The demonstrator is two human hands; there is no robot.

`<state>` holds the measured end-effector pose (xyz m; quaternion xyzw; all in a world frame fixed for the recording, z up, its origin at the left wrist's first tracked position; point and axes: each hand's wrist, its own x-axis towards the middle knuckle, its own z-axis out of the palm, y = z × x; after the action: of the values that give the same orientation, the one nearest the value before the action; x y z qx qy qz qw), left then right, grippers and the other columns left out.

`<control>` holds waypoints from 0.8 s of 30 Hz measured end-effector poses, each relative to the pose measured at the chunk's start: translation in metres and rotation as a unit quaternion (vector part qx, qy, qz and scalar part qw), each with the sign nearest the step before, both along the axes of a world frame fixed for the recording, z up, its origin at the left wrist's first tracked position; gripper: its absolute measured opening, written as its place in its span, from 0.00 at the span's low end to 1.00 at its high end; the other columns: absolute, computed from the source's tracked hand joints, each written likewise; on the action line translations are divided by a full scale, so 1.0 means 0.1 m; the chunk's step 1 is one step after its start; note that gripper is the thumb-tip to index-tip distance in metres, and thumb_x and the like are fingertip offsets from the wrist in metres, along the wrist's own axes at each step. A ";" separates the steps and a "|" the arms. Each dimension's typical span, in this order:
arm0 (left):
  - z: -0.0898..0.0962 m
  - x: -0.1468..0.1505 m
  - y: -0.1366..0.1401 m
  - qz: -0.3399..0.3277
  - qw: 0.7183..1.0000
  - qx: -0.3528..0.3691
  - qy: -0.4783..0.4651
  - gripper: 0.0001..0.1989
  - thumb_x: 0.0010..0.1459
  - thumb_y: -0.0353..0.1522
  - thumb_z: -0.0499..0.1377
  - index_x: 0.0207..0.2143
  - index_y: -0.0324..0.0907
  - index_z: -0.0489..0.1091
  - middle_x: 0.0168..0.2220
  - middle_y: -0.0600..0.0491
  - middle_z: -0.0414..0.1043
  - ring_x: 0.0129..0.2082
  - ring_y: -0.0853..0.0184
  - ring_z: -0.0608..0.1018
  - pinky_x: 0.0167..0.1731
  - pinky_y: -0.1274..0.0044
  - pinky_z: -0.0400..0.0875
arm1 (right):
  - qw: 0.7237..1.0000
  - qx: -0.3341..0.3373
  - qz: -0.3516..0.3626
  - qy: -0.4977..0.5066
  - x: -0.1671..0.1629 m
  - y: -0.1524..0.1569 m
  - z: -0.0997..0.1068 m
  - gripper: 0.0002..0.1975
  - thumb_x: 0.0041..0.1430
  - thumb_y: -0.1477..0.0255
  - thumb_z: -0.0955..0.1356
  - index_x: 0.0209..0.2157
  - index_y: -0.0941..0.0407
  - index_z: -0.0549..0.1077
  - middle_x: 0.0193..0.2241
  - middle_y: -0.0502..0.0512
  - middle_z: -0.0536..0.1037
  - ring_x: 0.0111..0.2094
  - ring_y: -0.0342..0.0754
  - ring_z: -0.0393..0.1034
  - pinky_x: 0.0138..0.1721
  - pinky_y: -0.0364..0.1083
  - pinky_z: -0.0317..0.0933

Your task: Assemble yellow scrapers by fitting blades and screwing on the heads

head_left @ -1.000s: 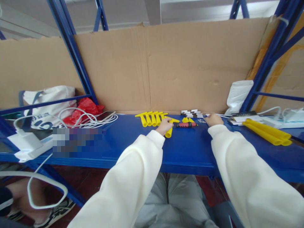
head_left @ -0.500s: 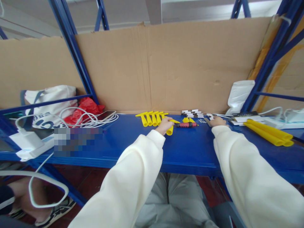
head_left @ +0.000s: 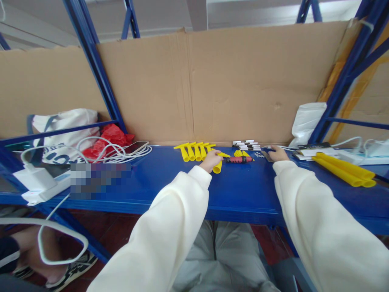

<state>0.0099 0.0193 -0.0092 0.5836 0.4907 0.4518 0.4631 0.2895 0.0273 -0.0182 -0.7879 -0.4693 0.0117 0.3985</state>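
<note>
My left hand [head_left: 211, 161] is closed on a yellow tube piece [head_left: 217, 168], whose open end points toward me. Left of it stands a row of several similar yellow tube pieces [head_left: 194, 153] with narrow bars at the back. A red-and-black screwdriver-like tool [head_left: 239, 159] lies just right of the left hand, in front of some small yellow parts [head_left: 241, 153]. My right hand [head_left: 278, 154] is on the tabletop with bent fingers, beside a dark flat piece [head_left: 267, 156]. What its fingertips pinch is too small to make out. Small silvery bits [head_left: 259, 154] lie left of it.
White-and-black sticks [head_left: 246, 145] are stacked near the cardboard wall [head_left: 237, 85]. Long yellow tubes [head_left: 343, 170] and a white pouch [head_left: 306, 123] sit at right. White cables [head_left: 133, 153], a red bag [head_left: 109, 140] and a power strip [head_left: 48, 190] occupy the left. A seated person's leg [head_left: 38, 249] shows below.
My right hand has shifted slightly, its fingers now bent over the tabletop; a small white thing at its fingertips no longer shows. My left hand stays on the yellow tube piece.
</note>
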 end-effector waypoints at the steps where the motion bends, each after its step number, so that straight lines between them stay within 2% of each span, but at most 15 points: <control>1: -0.01 0.01 0.00 0.000 1.000 -0.009 -0.005 0.23 0.46 0.18 0.59 0.47 0.36 0.72 0.41 0.46 0.75 0.38 0.63 0.78 0.37 0.74 0.74 | 1.000 0.011 0.006 0.013 0.01 0.00 0.01 0.26 0.48 0.80 0.64 0.51 0.63 0.74 0.47 0.66 0.77 0.52 0.56 0.70 0.54 0.51 0.62; 4: -0.01 0.01 0.01 0.007 1.000 -0.010 -0.018 0.26 0.45 0.18 0.60 0.50 0.37 0.71 0.46 0.44 0.74 0.36 0.63 0.78 0.35 0.74 0.74 | 0.997 0.053 -0.016 0.048 0.01 -0.01 0.04 0.23 0.51 0.79 0.63 0.50 0.63 0.74 0.48 0.66 0.77 0.53 0.56 0.69 0.56 0.50 0.59; 8: 0.03 0.01 0.00 0.045 0.997 0.045 -0.048 0.27 0.44 0.17 0.60 0.50 0.36 0.70 0.52 0.43 0.71 0.48 0.63 0.76 0.46 0.76 0.70 | 0.988 0.122 -0.070 0.067 0.01 -0.05 0.09 0.18 0.52 0.77 0.65 0.46 0.64 0.75 0.45 0.67 0.78 0.50 0.57 0.71 0.55 0.51 0.60; 10: 0.07 0.01 -0.02 0.053 0.995 0.049 -0.072 0.29 0.44 0.17 0.61 0.51 0.36 0.68 0.52 0.42 0.71 0.47 0.62 0.76 0.45 0.75 0.70 | 0.983 0.144 -0.088 0.077 0.01 -0.08 0.10 0.16 0.52 0.76 0.66 0.43 0.64 0.75 0.42 0.66 0.79 0.47 0.57 0.73 0.54 0.52 0.62; 14: 0.14 0.01 -0.06 0.056 0.993 0.009 -0.103 0.29 0.46 0.17 0.59 0.52 0.37 0.67 0.42 0.47 0.75 0.38 0.63 0.79 0.39 0.75 0.72 | 0.976 0.174 -0.100 0.082 0.01 -0.11 0.13 0.10 0.52 0.73 0.66 0.38 0.61 0.74 0.39 0.64 0.78 0.44 0.58 0.73 0.53 0.55 0.62; 18: 0.16 0.00 -0.04 0.089 0.987 0.000 -0.132 0.23 0.48 0.20 0.61 0.48 0.38 0.70 0.35 0.50 0.76 0.34 0.64 0.79 0.36 0.75 0.72 | 0.964 0.210 -0.109 0.121 -0.05 -0.08 0.20 0.11 0.52 0.77 0.64 0.40 0.60 0.70 0.40 0.65 0.76 0.44 0.55 0.72 0.50 0.52 0.63; 21: 0.15 -0.04 0.00 0.103 0.981 -0.005 -0.166 0.16 0.51 0.25 0.62 0.44 0.37 0.71 0.29 0.51 0.75 0.28 0.65 0.79 0.33 0.75 0.73 | 0.940 0.277 -0.066 0.190 -0.14 -0.02 0.28 0.15 0.51 0.78 0.65 0.43 0.58 0.67 0.39 0.61 0.75 0.42 0.51 0.71 0.46 0.49 0.65; 24: 0.14 -0.08 0.04 0.106 0.981 -0.008 -0.162 0.05 0.54 0.27 0.60 0.36 0.38 0.72 0.23 0.53 0.72 0.24 0.66 0.78 0.30 0.75 0.72 | 0.908 0.313 -0.002 0.279 -0.27 0.02 0.35 0.15 0.49 0.80 0.67 0.40 0.57 0.66 0.35 0.55 0.73 0.41 0.48 0.71 0.44 0.46 0.67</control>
<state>0.0022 0.0233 0.0047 0.4433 0.4721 0.5830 0.4905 0.2621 0.0292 0.0167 -0.5883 -0.3167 0.0822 0.7395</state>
